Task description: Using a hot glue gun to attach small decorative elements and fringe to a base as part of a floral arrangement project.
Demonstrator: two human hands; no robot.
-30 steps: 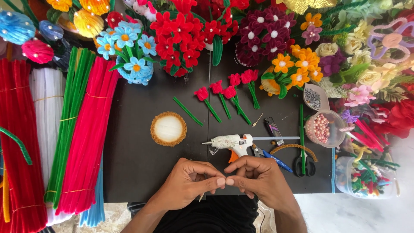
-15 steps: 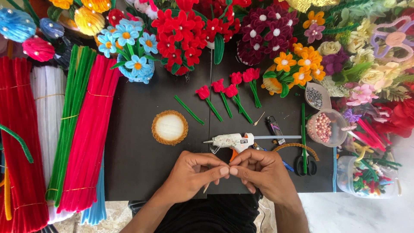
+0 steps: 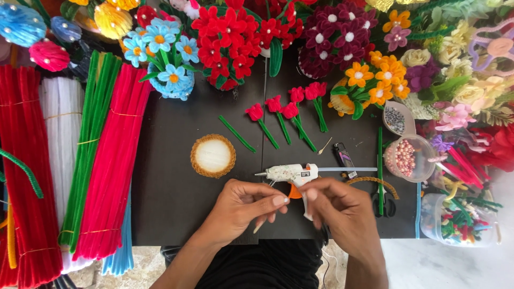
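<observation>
Black table [image 3: 176, 214]: clear cup [image 3: 409, 159] holds pink beads; both hands pinch thin stick [image 3: 259, 227].

there is one view only, from a camera worn on the person's head, looking almost straight down on the dark table [image 3: 176, 214]. it sits close above the work. the near edge of the frame takes in the left hand [image 3: 241, 206] and right hand [image 3: 342, 211], entering from the bottom beside the dark lap. the far edge reaches a row of handmade flowers [image 3: 230, 37]. the left side ends in bundled craft stems [image 3: 107, 160], the right side in small tubs [image 3: 409, 158]. no second view shares this scene.
</observation>
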